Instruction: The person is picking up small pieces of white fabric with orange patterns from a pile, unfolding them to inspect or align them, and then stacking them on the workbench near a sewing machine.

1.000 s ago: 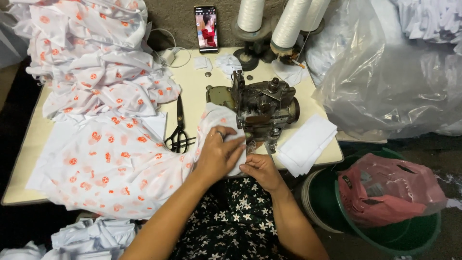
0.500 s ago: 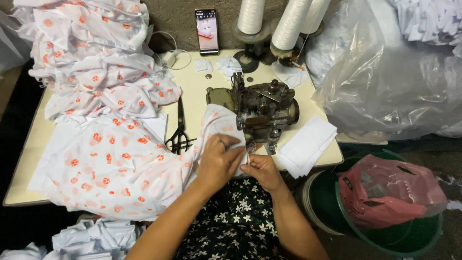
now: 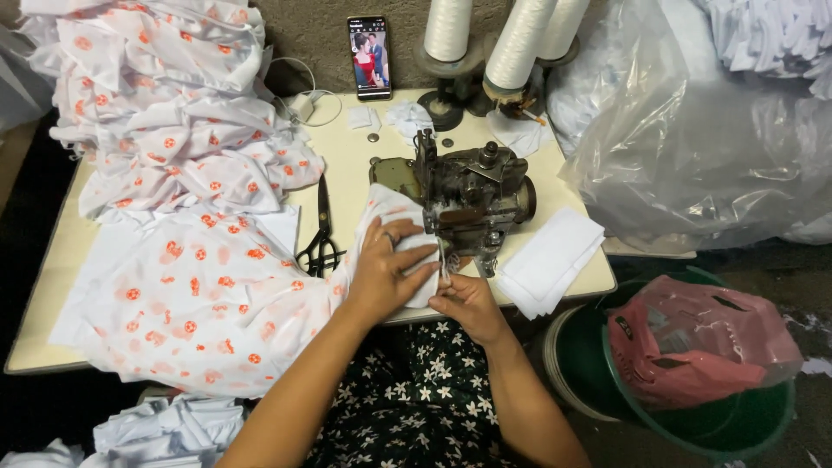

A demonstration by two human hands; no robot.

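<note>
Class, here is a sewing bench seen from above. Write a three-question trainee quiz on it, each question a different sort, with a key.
1. True or false: the left hand lies flat on the white orange-dotted fabric.
2. What lies just left of the sewing machine? A scissors B iron C ruler
3. Fill in: the right hand pinches the fabric edge at the machine's ____ side.

Key: 1 true; 2 A; 3 near

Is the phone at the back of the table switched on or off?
On: the phone leans upright, its screen lit with a colour picture.
</note>
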